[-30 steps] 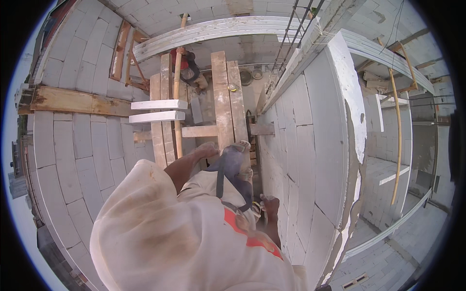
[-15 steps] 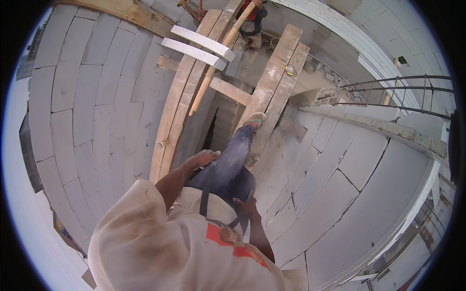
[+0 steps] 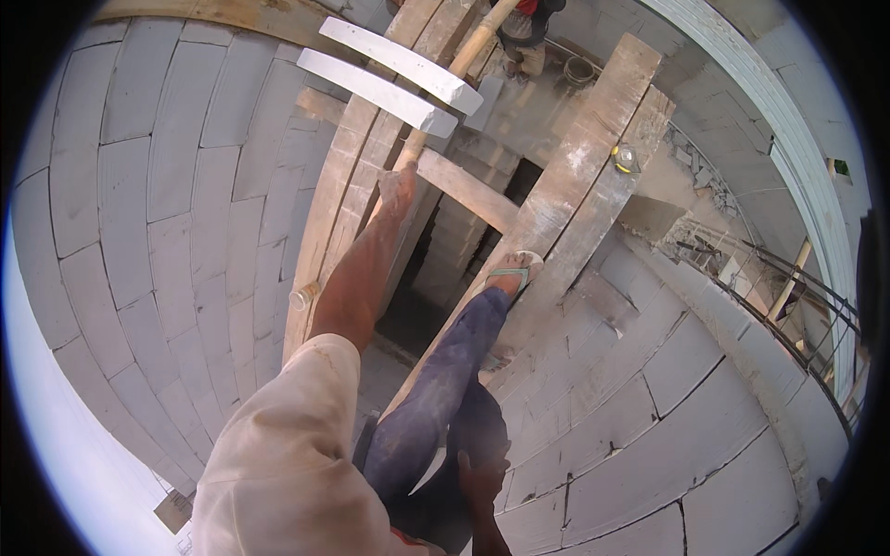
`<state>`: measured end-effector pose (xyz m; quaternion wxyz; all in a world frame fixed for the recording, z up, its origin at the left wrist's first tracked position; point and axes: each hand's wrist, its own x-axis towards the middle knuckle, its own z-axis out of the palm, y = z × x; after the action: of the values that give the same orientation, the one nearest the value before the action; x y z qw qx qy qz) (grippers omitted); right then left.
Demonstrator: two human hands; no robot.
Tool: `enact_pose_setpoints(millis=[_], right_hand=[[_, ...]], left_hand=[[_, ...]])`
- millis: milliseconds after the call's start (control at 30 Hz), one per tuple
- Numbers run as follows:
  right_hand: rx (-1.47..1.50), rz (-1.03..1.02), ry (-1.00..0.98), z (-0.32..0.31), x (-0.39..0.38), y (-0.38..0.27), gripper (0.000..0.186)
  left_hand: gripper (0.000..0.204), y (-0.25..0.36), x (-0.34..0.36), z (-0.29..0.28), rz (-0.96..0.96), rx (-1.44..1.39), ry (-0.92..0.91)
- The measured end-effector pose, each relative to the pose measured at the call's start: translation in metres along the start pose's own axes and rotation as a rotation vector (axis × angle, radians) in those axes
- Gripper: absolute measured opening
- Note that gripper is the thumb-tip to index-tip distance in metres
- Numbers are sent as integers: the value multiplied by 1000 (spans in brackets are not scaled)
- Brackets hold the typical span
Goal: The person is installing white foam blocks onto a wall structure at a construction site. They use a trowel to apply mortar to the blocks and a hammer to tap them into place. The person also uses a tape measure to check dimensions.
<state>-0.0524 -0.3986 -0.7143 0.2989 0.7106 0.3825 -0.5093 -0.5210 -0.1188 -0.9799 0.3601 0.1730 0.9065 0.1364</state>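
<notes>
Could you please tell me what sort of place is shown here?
Most likely a building site, with the structure unfinished. Three things suggest it: a bare block wall with visible joints, rough wooden planks serving as a raised walkway, and broken pieces lying below.

The camera rides on the person's head, the left one of a side-by-side pair, staring steeply down past their own body. Nearest the lens is the shirt sleeve (image 3: 287, 454), huge at the lower edge; the trouser leg (image 3: 436, 389) drops away to the sandalled foot (image 3: 513, 271). The left hand (image 3: 399, 185) sits farther out, by the bamboo pole (image 3: 484, 39). Up the frame the view faces forward along the planks (image 3: 579, 162) to a co-worker (image 3: 525, 32), small and well below. The fisheye takes in block walls (image 3: 176, 185) on both sides, bowing them toward its round black rim.
</notes>
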Motion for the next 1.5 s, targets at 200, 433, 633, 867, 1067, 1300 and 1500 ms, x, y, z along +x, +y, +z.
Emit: enact_pose_setpoints(millis=[200, 433, 633, 867, 1067, 1300, 1500], right_hand=[[-41, 21, 37, 3, 3, -20, 111], [-120, -21, -100, -29, 9, -31, 95], [-120, -18, -182, -67, 15, -71, 94], [-81, -95, -33, -48, 17, -36, 90], [-81, -243, 68, -22, 33, 3, 96], [493, -529, -16, -20, 182, -54, 85], [874, -520, -526, -82, 207, -206, 75]], left_hand=[[116, 95, 89, 11, -174, -115, 236], [136, 119, 158, 21, -428, -286, 330], [125, 118, 164, 29, -303, -400, 293], [66, 35, 120, -6, -206, -427, 213], [63, 13, 20, -19, -186, -486, 133], [62, 29, -104, -51, -234, -652, 58], [68, 50, -185, -121, -295, -563, -191]])
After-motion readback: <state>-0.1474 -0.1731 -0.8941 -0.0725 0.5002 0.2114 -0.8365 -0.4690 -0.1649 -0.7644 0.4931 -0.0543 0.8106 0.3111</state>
